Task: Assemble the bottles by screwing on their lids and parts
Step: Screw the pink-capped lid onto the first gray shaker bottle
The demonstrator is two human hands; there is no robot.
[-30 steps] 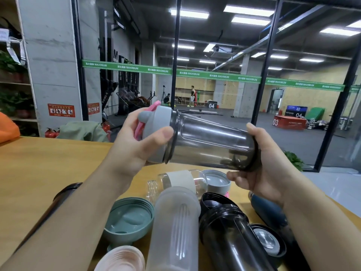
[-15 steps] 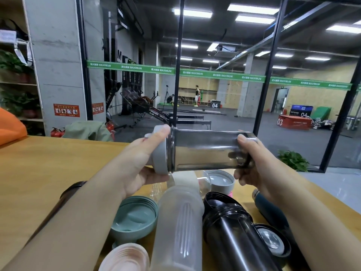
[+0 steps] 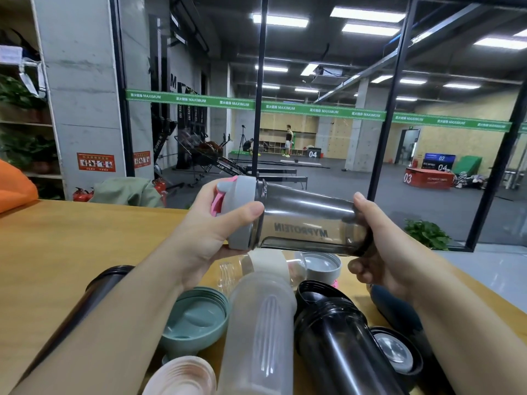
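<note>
Smoky bottle [image 3: 308,223] held sideways mid-frame, left hand [image 3: 211,226] clamped round grey lid [image 3: 242,212], right hand [image 3: 379,246] gripping base; twist lid square, seating probably not finished.

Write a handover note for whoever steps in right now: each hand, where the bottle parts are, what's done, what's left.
Left hand grips the grey lid of the smoky bottle, held sideways above the table. Right hand holds the bottle's base.
Done: that lid sits on the bottle; tightness can't be judged.
Left: on the table lie a frosted bottle, a black bottle, a green lid, a grey cap and a pink lid, all unassembled.
</note>
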